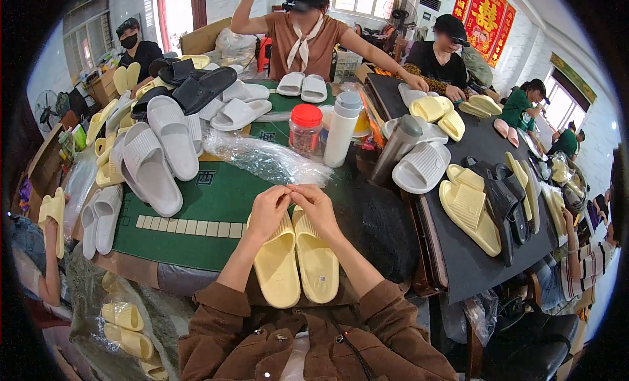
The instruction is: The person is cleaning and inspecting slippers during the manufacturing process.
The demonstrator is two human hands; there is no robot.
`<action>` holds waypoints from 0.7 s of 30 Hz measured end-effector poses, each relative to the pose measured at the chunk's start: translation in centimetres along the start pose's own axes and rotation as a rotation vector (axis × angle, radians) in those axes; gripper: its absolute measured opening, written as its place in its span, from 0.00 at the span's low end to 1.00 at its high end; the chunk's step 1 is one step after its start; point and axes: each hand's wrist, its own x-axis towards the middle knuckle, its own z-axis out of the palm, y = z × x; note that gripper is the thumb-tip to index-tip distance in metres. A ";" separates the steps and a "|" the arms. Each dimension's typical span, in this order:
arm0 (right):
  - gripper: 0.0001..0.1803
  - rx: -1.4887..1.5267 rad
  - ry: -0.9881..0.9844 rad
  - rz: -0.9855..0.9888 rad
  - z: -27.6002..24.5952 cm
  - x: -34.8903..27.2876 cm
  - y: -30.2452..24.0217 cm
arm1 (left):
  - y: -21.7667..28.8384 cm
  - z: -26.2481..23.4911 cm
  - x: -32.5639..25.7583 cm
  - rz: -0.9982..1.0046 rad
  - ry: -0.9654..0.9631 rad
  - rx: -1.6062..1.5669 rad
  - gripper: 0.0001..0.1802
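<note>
Pale yellow slippers (277, 266) are contrasting with a dark green table cover (171, 251), and brown sleeves (219, 319) are deepening the palette. Light grey slides (154, 171) are displaying ribbed straps, a jar lid (306, 115) is blazing red, a wall banner (489, 22) is pairing red with gold, and a co-worker's shirt (580, 276) is showing dark stripes on a pale ground.

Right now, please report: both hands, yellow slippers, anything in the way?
Left grip and right grip meeting at fingertips; anything held, cannot tell. Yellow slippers below, side by side. Clear plastic just beyond both grips.
</note>
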 end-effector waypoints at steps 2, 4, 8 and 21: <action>0.13 0.038 0.003 0.037 0.0 -0.1 0.1 | 0.0 -0.1 -0.1 -0.039 -0.020 -0.014 0.06; 0.13 0.077 0.007 0.076 0.0 0.0 0.1 | 0.3 -0.1 0.0 -0.039 -0.034 -0.012 0.06; 0.12 0.253 0.061 0.174 -0.2 0.1 0.5 | 0.8 0.0 0.0 -0.052 -0.066 0.039 0.06; 0.14 0.203 0.019 0.186 -0.1 0.0 0.3 | 0.2 0.3 -0.1 -0.012 -0.013 0.034 0.06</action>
